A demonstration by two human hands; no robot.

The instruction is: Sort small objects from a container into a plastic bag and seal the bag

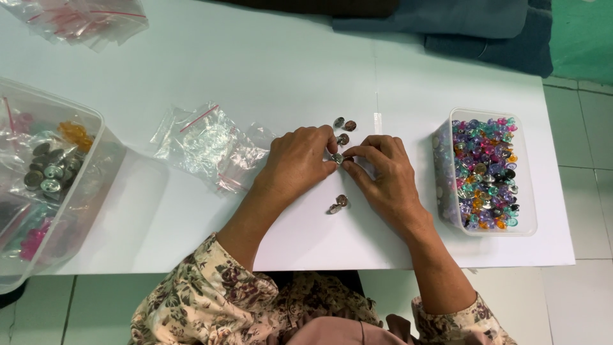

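My left hand [297, 161] and my right hand [383, 174] meet at the middle of a white table [268, 70]. Both pinch one small metal button [337, 158] between their fingertips. Three more metal buttons [343, 126] lie just beyond the hands, close to my left fingertips. Two further button pieces [338, 204] rest on the table between my wrists. A clear plastic tub [530, 217] full of small coloured beads and some metal buttons stands to the right of my right hand.
Crumpled clear zip bags [207, 144] lie left of my left hand. A large clear container [96, 185] at the left edge holds bags of metal buttons and coloured beads. Another zip bag [80, 19] lies far left. Dark folded cloth [472, 25] covers the far right.
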